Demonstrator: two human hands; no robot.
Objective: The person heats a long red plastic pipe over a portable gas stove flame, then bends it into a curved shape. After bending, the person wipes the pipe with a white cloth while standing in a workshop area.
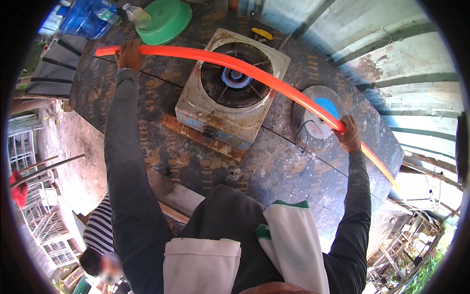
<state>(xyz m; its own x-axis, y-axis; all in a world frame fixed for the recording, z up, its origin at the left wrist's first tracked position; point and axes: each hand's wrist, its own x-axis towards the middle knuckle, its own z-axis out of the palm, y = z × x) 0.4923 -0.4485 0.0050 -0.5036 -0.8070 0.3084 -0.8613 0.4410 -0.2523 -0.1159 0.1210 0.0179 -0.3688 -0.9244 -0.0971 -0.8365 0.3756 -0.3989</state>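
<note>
My left hand (129, 55) grips a long orange tube (210, 55) close to its left end. My right hand (347, 133) is closed on the same tube farther right, where it slants down toward the right edge. Between my hands the tube crosses above a worn gas stove (191, 100), whose ring burner (236, 78) burns with a blue flame. Beneath the tube on the right lies a round grey object with a blue and white middle (318, 122).
A green basin (175, 24), a bottle (137, 17), a blue jug (84, 22) and a small yellow object (262, 34) are along the back of the dark panel table (191, 176). Corrugated sheeting (367, 59) borders the right. Another person in stripes (98, 225) is low on the left.
</note>
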